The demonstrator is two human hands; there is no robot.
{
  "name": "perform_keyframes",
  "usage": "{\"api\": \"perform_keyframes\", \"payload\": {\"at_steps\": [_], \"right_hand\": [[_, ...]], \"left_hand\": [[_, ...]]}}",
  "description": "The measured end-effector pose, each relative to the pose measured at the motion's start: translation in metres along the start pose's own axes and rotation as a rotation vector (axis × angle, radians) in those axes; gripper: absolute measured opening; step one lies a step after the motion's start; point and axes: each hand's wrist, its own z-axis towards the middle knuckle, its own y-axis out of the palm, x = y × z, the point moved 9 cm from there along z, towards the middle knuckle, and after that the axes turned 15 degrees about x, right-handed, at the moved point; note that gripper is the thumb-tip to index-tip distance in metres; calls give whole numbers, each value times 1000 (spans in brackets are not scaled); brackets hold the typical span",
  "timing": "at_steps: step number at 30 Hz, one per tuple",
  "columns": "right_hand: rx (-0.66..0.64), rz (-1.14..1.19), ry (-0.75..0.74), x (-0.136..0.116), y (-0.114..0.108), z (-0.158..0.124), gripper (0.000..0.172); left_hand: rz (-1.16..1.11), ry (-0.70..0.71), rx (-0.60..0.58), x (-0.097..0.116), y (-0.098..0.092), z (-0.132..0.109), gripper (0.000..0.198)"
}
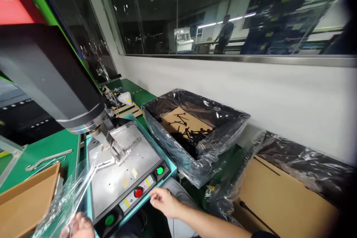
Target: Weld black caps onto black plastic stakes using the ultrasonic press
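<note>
White characters on the red panel (16, 0), upper left, are too blurred to read; the yellow-banded labels (148, 183) flanking the red button (138, 192) carry small print, likewise illegible, one with what looks like a warning triangle. The clear film (80, 187) lies along the left side of the metal plate (111, 193), its long axis slanting from the left hand (79, 226) at lower left towards the horn (114, 148) at upper right; its upper end points at the horn. The left hand, blurred, has curled fingers at the film's lower part; whether it grips cannot be told. The right hand (164, 200) is narrow, thumb near the curled fingers, just beside the machine's front edge, right of the red button. Green buttons (160, 171) occupy both front corners. Right of the plate, a lined bin (173, 152) contains cardboard and black parts (192, 134); at left, wrenches (50, 160) lie beyond a tray (25, 208).
</note>
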Motion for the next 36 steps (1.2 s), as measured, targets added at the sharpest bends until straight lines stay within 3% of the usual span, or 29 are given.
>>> {"api": "perform_keyframes", "payload": {"at_steps": [1,3,5,7,10,13,18,25,29,36], "right_hand": [[-107,22,6,0,19,-4,29],[-284,60,8,-1,55,-11,34],[-383,80,1,-6,86,-11,39],[-431,78,9,-14,111,-5,44],[-475,36,-25,-37,140,12,51],[-430,-53,-187,-69,154,37,54],[-88,-189,-497,-113,145,89,60],[381,-326,-558,-151,93,157,54],[395,-347,-633,-184,86,175,45],[293,-405,-498,-200,92,215,23]], "left_hand": [[-55,-40,39,-1,3,-7,59],[-83,-113,0,-8,19,-29,73],[46,-106,-120,-17,42,-52,63],[90,-30,-195,-19,61,-66,64],[96,-41,-157,-22,71,-66,57],[-6,-106,-84,-13,72,-61,40],[-179,-218,-49,1,77,-59,25],[-183,-264,-42,-5,78,-52,18],[-162,-282,-56,-7,80,-49,16],[-114,-290,-36,-7,87,-37,9]]}}
